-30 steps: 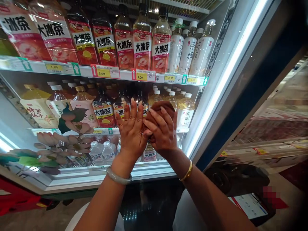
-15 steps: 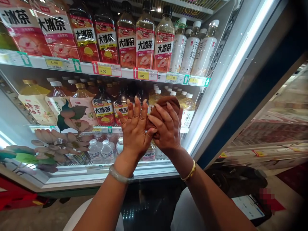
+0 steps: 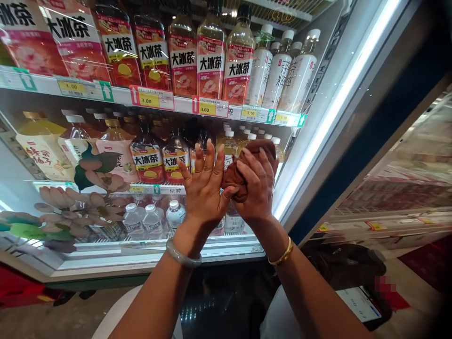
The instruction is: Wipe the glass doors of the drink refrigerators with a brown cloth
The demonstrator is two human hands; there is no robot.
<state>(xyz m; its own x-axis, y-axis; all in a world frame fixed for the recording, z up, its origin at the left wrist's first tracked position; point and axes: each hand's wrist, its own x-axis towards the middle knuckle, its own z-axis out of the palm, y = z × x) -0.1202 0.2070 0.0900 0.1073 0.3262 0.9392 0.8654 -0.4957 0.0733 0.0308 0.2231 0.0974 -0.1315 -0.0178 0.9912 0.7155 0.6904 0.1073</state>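
Bunched up in my right hand (image 3: pixel 257 183) is a brown cloth (image 3: pixel 235 176), its folds bulging out beyond the fingers and toward the thumb side. My left hand (image 3: pixel 205 186) is spread, palm turned forward, against or just before the glass door of a lit drinks cooler (image 3: pixel 148 256); whether it touches the glass I cannot tell. The left thumb reaches to the edge of the cloth. Behind the hands, through the glass, stand iced tea bottles (image 3: pixel 147 160) on the middle shelf. A grey bangle (image 3: pixel 183 254) circles my left wrist, a gold one (image 3: pixel 282 253) my right.
Flower decals (image 3: pixel 95 207) cover the door's lower left. A dark blue frame (image 3: pixel 339 165) runs up the right side, beside a lit strip. Farther right are store shelves (image 3: pixel 388 197) with goods. A phone (image 3: pixel 360 303) with a lit screen lies low at right.
Both hands have shifted slightly right across the cooler front, the right one carrying the cloth with it. The view has moved a little too.
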